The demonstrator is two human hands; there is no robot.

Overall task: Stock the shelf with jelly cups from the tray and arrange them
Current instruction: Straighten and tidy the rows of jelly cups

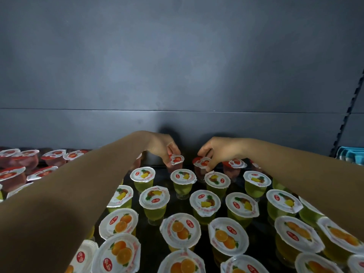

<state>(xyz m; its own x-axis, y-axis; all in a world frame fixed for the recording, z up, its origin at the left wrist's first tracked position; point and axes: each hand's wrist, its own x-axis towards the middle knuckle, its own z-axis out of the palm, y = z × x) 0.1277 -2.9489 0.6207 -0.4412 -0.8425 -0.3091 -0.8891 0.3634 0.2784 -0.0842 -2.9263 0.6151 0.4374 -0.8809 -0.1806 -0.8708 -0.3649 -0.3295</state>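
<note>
Both my arms reach to the back of the dark shelf. My left hand pinches the lid edge of a red jelly cup at the back row. My right hand pinches the lid of another red jelly cup just to the right of it. In front of them stand rows of green pineapple jelly cups. Nearer to me are orange jelly cups with white foil lids. The tray is not in view.
More red jelly cups fill the shelf's back left, partly behind my left forearm. Another red cup stands right of my right hand. The grey back wall rises behind. A notched shelf upright and blue packs sit at far right.
</note>
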